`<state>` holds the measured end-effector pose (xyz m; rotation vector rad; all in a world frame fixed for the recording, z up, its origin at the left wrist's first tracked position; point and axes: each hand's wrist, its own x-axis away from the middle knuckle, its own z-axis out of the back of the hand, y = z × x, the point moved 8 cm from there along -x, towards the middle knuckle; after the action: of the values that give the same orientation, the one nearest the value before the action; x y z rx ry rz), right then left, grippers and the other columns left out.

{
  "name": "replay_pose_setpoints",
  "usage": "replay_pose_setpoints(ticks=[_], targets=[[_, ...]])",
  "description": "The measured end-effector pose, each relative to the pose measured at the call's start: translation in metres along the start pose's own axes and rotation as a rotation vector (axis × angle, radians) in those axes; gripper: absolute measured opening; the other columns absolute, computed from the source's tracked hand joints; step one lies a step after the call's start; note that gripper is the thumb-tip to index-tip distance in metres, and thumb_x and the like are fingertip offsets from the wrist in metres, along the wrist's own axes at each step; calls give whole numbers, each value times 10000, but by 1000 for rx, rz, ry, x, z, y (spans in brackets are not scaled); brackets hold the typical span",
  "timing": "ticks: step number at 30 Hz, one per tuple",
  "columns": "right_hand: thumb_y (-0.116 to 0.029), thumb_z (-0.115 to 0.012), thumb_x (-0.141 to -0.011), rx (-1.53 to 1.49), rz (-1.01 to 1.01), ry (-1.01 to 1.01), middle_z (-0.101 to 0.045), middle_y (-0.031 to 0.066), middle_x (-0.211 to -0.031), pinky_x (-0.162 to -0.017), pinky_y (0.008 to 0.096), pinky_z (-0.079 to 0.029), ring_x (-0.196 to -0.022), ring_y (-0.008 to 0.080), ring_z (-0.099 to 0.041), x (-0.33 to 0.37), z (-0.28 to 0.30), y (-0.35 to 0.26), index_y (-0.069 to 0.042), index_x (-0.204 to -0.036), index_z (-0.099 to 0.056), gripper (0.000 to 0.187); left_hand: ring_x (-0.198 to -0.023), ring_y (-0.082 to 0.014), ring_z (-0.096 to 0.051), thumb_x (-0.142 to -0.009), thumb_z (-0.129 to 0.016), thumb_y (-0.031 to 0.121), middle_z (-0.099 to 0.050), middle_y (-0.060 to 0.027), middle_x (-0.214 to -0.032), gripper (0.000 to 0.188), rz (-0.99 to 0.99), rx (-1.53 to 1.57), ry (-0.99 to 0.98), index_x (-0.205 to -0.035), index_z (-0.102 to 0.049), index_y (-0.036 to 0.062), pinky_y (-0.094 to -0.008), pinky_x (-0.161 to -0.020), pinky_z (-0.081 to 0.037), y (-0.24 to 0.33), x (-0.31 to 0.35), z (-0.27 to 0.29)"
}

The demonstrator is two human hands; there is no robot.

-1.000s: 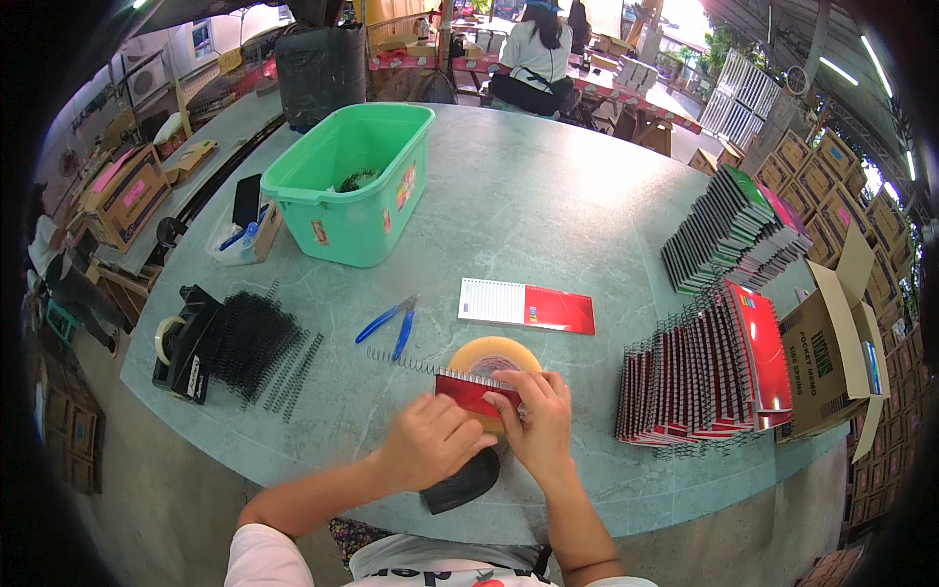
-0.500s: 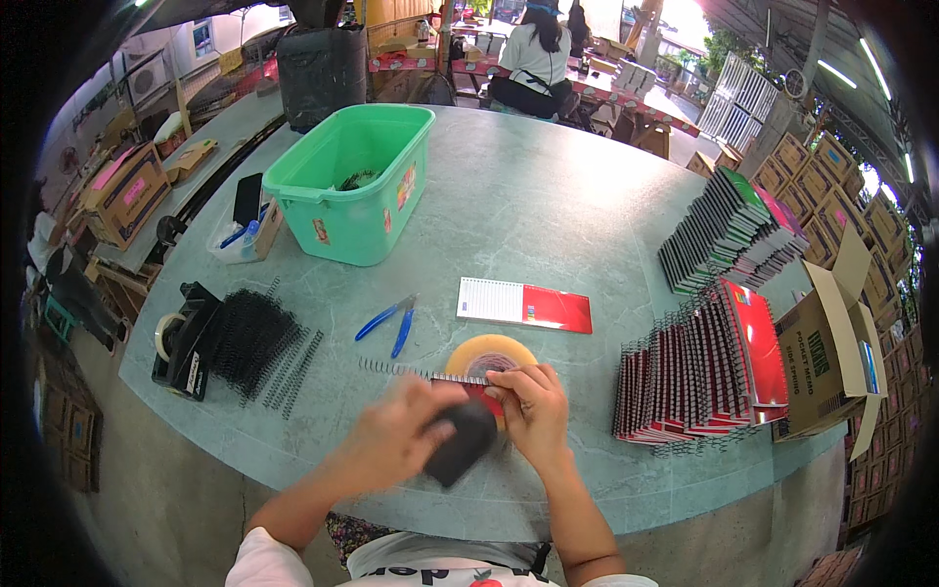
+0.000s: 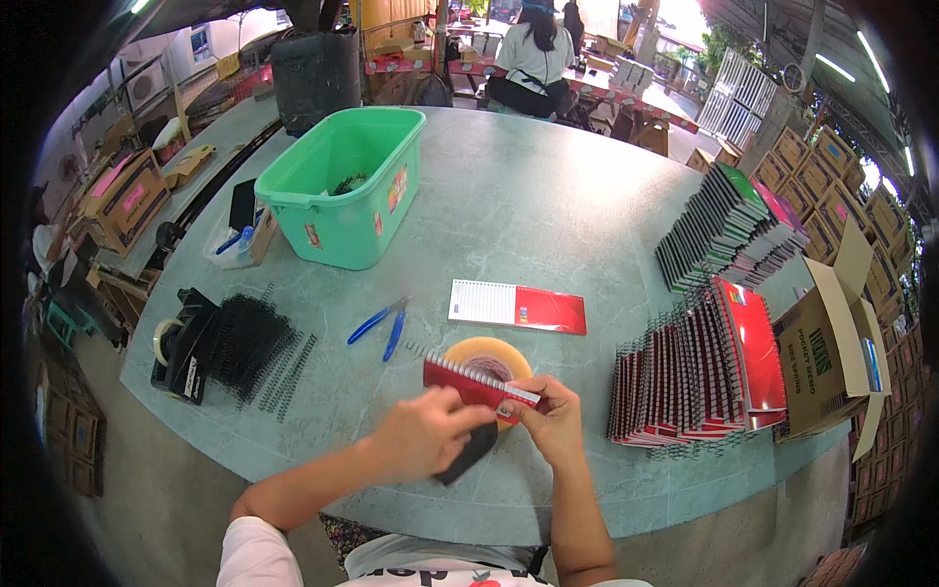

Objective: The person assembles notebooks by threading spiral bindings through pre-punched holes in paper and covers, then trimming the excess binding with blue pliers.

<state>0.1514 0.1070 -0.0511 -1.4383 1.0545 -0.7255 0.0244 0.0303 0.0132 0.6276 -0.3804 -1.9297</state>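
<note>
A small red notebook is tilted above a roll of tape, a wire coil along its top edge. The coil's loose end sticks out past the notebook's left corner. My right hand pinches the notebook's right end, thumb in front. Curled fingers of my left hand lie against its lower left side; what they hold, if anything, is hidden. Below that hand shows a flat black piece, partly covered. Blue-handled cutters and an opened notebook with a red cover lie beyond.
Loose black coils lie beside a tape dispenser at left. A green bin stands behind. At right are stacked red notebooks, more notebooks and an open carton. A person sits far off.
The notebook has tilted up, showing more of its red cover. My left hand has moved in against it, and the blurred black piece is steadier. My right hand has shifted slightly right and down.
</note>
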Motion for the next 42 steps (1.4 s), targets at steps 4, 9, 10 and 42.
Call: replay_pose_setpoints(ticks=[4,9,10,42], targets=[[67,-660,-782,75,19,-48,-663,56,-948,-756,236,-499,-854,99,-612,0,-3,1,5,-1014,-638,242,-736,-256,-595,-709,-678,55,-556,-80,-813,464,-14,-16,626,-1145,-592,187,-368,-623,-510,2,1,66],[43,-687,-771,45,51,33,-667,64,-943,-759,232,-502,-852,107,-616,-1,-2,-2,4,-993,-650,229,-819,-287,-608,-753,-673,116,-591,-112,-963,385,50,40,48,-1129,-603,160,-377,-692,-516,-2,5,-10],[36,-697,-766,29,65,64,-667,71,-938,-756,232,-506,-853,112,-618,-1,-3,-4,7,-977,-656,217,-837,-290,-610,-761,-669,136,-590,-112,-973,382,31,94,-54,-1136,-601,162,-380,-708,-518,-7,15,-29],[57,-694,-755,78,-30,21,-657,60,-978,-732,230,-510,-818,99,-615,-3,-8,13,6,-1098,-586,363,-780,-270,-586,-716,-699,70,-559,-105,-876,438,74,-28,177,-1136,-621,170,-360,-679,-503,-5,-4,18]])
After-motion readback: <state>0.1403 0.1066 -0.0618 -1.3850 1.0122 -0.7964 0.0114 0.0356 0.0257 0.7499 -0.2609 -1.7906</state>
